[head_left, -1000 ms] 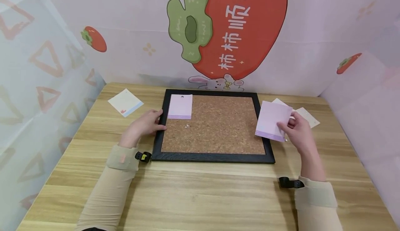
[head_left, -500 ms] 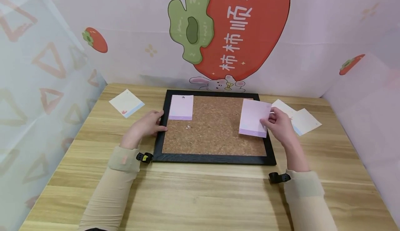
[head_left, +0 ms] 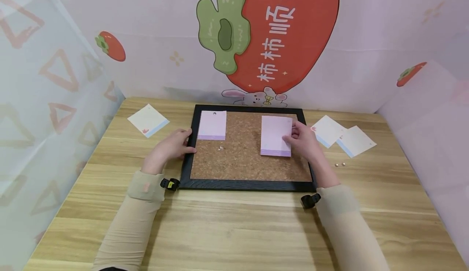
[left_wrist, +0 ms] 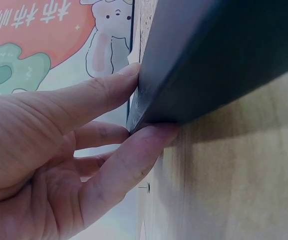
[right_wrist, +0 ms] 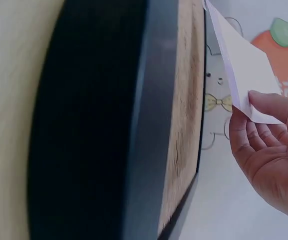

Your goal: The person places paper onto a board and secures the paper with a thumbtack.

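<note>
My right hand (head_left: pixel 307 142) pinches a pink note sheet (head_left: pixel 274 134) by its right edge, thumb on its face and fingers behind. The sheet, with a purple band along its bottom, overlaps the right half of a black-framed corkboard (head_left: pixel 238 163). In the right wrist view, the note sheet (right_wrist: pixel 251 65) is tilted and stands off the cork. My left hand (head_left: pixel 166 150) grips the left side of the frame; the left wrist view has its fingers against the black frame (left_wrist: pixel 183 65). Another pink note sheet (head_left: pixel 212 126) lies at the board's upper left, a round pin (head_left: pixel 214 113) at its top.
White note sheets with blue bands lie on the wooden table (head_left: pixel 227 230): one sheet (head_left: pixel 148 120) left of the board, two overlapping sheets (head_left: pixel 355 141) at right. Small silver pins (head_left: pixel 336 165) lie beside those two. Tiny shiny bits (head_left: pixel 221 148) rest on the cork.
My right hand has carried the pink note sheet leftward, from the board's right edge to over the cork, and the sheet has straightened. The left hand keeps its place on the frame.
</note>
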`<state>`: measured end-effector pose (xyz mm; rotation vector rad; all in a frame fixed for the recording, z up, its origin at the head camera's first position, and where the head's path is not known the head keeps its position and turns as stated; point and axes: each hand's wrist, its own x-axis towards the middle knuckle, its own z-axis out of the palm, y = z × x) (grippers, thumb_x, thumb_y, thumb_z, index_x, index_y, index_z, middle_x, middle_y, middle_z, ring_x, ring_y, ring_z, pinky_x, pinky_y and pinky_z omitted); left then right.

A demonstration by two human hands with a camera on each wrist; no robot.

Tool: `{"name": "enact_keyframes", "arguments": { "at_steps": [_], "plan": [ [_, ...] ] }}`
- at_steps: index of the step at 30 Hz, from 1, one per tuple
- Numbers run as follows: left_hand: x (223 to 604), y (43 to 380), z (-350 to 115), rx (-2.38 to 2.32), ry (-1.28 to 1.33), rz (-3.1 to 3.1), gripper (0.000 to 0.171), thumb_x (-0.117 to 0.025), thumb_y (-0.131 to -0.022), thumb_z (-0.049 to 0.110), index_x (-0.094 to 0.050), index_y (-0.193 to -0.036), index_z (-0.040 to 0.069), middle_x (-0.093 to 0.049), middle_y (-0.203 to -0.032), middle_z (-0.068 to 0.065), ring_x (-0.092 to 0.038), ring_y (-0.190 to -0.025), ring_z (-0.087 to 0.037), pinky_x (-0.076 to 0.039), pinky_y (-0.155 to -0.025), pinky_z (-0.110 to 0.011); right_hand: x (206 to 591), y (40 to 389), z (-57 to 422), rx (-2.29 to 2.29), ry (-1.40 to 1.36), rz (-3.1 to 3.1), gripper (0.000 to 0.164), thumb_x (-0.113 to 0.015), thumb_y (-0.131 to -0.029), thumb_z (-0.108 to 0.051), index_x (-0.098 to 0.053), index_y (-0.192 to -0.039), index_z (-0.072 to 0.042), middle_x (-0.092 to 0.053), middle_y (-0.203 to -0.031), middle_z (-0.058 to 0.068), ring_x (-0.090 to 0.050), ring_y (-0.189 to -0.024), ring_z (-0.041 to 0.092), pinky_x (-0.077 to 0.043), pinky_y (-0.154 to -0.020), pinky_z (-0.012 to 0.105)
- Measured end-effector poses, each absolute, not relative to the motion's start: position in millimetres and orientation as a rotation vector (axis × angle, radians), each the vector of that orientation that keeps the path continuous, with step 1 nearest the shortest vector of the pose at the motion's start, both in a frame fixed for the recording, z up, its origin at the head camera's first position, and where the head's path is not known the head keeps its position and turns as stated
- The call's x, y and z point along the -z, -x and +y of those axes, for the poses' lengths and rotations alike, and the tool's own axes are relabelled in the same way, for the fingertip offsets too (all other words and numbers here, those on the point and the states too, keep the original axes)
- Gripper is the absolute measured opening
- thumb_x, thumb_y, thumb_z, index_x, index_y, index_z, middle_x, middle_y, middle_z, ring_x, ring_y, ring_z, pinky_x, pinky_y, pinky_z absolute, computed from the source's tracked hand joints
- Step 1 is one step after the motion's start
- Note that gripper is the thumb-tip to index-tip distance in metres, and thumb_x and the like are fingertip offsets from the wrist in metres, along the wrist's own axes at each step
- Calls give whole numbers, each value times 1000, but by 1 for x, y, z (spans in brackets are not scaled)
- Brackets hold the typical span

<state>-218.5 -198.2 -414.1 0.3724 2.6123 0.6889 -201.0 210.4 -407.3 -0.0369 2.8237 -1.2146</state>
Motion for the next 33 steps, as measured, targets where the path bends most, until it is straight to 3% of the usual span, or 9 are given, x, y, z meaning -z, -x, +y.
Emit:
{"name": "enact_keyframes", "arguments": {
  "at_steps": [17,27,33],
  "plan": [
    [409,218,-195,-712,-354,2593,79,-65,-98,17,-18,-156,-7,-30,-152,-36,-59,-100,-31,-58,-74,-32,414,230,164,1189,-45,2765,40,-67,-95,-14,-53,-132,-6,-65,-120,17,-62,-101,29,-57,-93,43],
    [409,217,-195,-666,-371,2609,78,-65,-98,19,-19,-155,-7,-32,-152,-37,-56,-107,-34,-55,-87,-40,421,245,143,1301,-109,2690,43,-67,-96,-14,-53,-135,-8,-64,-122,16,-63,-105,29,-56,-95,42],
    [409,216,-194,-657,-376,2614,78,-65,-98,19,-20,-155,-7,-33,-150,-37,-58,-103,-32,-53,-89,-42,417,249,138,1311,-122,2659,42,-66,-97,-14,-51,-136,-6,-65,-123,18,-62,-107,29,-55,-98,43]
  ]
}}
